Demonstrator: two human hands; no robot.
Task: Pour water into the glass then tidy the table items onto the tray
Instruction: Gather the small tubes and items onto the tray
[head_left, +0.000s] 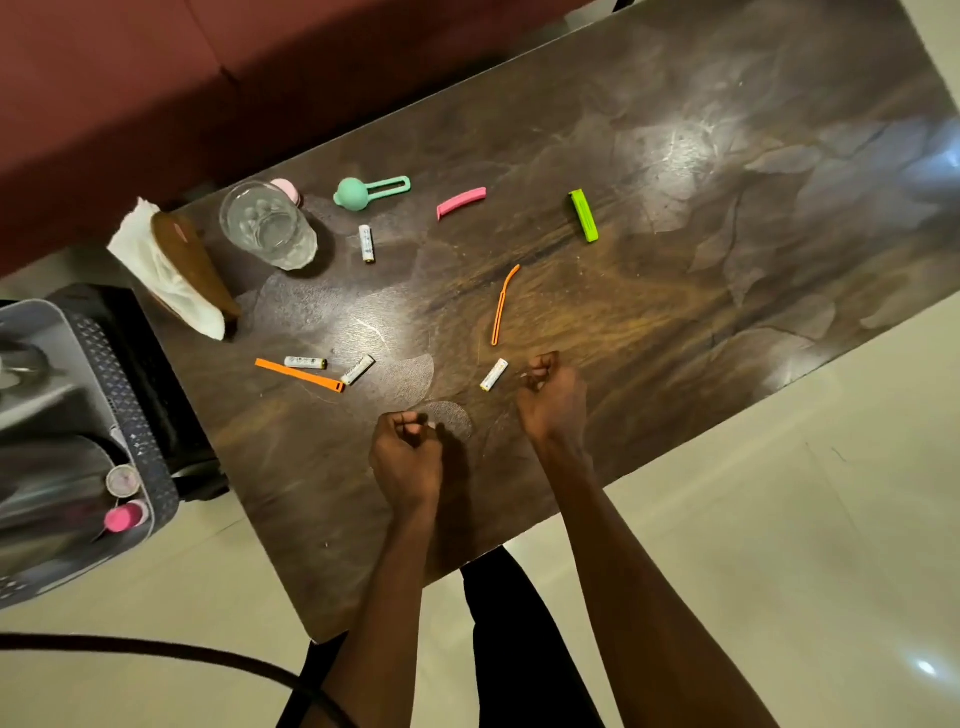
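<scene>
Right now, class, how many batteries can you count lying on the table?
4: one battery beside the glass, two by the orange strip, one near the right hand. The fists could hide more.

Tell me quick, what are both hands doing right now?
Left hand: fingers curled, closed, nothing clearly held.
Right hand: fingers curled, closed, nothing clearly held.
</scene>
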